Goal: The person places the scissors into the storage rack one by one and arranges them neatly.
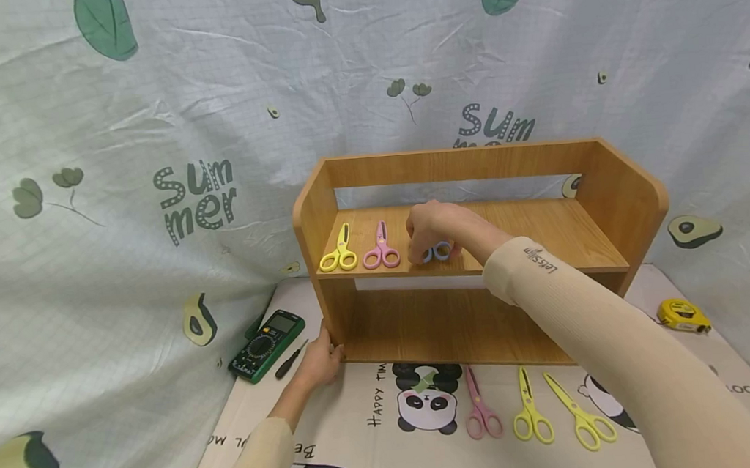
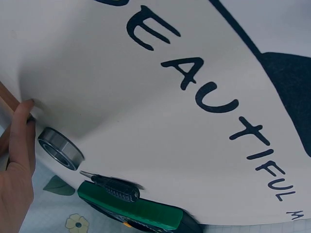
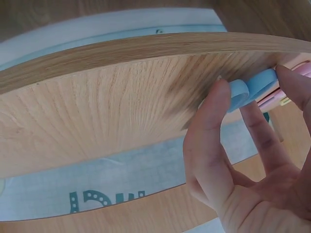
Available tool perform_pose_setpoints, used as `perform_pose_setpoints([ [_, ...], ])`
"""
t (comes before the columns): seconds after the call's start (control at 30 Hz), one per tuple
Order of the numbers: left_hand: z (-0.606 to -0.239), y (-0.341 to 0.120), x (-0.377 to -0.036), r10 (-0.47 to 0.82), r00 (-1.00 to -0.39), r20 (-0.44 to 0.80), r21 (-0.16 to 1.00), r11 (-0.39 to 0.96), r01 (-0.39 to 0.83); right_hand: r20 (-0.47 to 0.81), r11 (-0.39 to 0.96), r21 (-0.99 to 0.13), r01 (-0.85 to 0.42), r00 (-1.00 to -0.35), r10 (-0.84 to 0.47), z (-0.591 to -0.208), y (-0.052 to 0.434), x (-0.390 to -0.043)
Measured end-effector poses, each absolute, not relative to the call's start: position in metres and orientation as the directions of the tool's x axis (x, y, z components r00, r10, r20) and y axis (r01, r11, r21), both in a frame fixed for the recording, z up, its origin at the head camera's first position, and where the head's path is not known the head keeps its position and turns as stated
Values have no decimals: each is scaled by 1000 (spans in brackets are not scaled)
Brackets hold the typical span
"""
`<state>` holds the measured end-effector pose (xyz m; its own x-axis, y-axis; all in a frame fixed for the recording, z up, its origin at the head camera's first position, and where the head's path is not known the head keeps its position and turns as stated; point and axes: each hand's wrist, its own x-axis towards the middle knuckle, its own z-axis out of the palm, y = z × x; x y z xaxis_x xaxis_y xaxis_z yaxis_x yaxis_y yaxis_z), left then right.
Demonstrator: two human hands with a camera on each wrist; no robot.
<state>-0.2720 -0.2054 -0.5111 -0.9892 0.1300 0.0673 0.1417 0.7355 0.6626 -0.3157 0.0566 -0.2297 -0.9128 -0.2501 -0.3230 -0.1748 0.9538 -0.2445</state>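
Right hand [image 1: 429, 231] is up on the wooden shelf [image 1: 546, 228], grip pinched round the blue scissors [image 1: 438, 250] by their handles, right at the shelf's front edge. The right wrist view shows thumb and fingers [image 3: 216, 116] curled on the blue handle loops, which lie flat on the board.

Already on the shelf, toward its left end: yellow scissors [image 1: 340, 252], then pink scissors [image 1: 381, 249] just beside them. Blue pair sits next in that row, not yet let go.

Still on the mat [image 1: 364, 426] in front of the shelf: a pink pair [image 1: 480, 411], a yellow pair [image 1: 530, 413] and a larger yellow pair [image 1: 579, 415], untouched. So roughly half the sorting looks done, three pairs left.

Left hand [image 1: 320, 359] rests against the shelf's lower left corner, fingers straight, holding nothing, seemingly steadying it. Near it lie a green multimeter [image 1: 267, 344], a small screwdriver [image 1: 290, 360] and a bearing [image 2: 60, 148].
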Motion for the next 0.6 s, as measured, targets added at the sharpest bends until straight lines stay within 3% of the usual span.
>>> perform_pose_setpoints([
  [0.6,-509,-205,-270,136,-986,94,641,750,165,-351,939,-318,-133,-903,-247,-233,60,-320],
])
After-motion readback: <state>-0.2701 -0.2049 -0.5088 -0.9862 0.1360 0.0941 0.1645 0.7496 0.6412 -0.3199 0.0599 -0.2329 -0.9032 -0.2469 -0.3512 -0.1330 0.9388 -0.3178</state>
